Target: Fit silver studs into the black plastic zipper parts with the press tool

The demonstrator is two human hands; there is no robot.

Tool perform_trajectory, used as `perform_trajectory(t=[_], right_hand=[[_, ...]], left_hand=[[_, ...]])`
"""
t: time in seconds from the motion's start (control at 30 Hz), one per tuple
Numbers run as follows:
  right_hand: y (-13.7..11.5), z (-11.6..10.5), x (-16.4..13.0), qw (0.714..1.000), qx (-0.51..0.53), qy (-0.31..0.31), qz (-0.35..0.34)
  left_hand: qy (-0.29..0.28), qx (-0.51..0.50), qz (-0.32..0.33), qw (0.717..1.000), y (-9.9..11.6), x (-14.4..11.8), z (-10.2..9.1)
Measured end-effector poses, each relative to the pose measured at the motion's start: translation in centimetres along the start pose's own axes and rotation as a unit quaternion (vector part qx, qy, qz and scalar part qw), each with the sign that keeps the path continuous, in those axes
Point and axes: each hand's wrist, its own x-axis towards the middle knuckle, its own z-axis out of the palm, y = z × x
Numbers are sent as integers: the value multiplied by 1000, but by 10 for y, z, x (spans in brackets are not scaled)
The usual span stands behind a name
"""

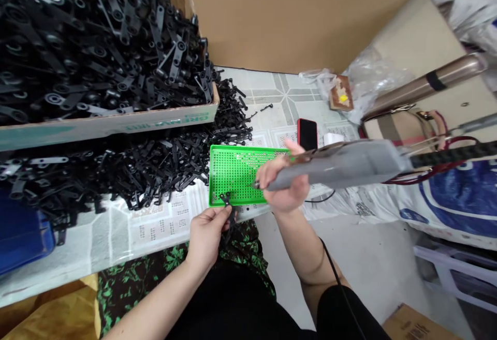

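Note:
In the head view my right hand (285, 182) is wrapped round a grey electric screwdriver (341, 166), its tip pointing left and its thick dark cord running off to the right. The tool is somewhat blurred and covers the right part of a green perforated tray (229, 172). At the tray's near edge, the thumb and fingers of my left hand (209, 230) pinch a black plastic arm part (226, 203). The screwdriver tip is to the right of this part, apart from it. Small bits lie in the tray, too small to name.
A cardboard box (186, 112) heaped with black arm parts stands at the left, with a loose pile (155, 169) before it. A red-edged phone (307, 133) lies beyond the tray. A blue bin (23, 231) sits at left; bags and a tumbler (430, 84) are at right.

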Motion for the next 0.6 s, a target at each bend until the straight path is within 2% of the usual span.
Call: perform_trajectory(t=[0.07, 0.2, 0.33, 0.6], right_hand=[[5, -9, 19, 997, -38, 60, -41], [26, -24, 36, 989, -100, 107, 4], [41, -31, 34, 993, -80, 90, 1], [44, -35, 31, 995, -62, 76, -6]], left_hand=[[-5, 11, 0, 1000, -2, 0, 1], [-34, 54, 4, 998, -1, -1, 3], [-26, 57, 14, 998, -2, -1, 5], [2, -15, -27, 1000, -2, -5, 12]])
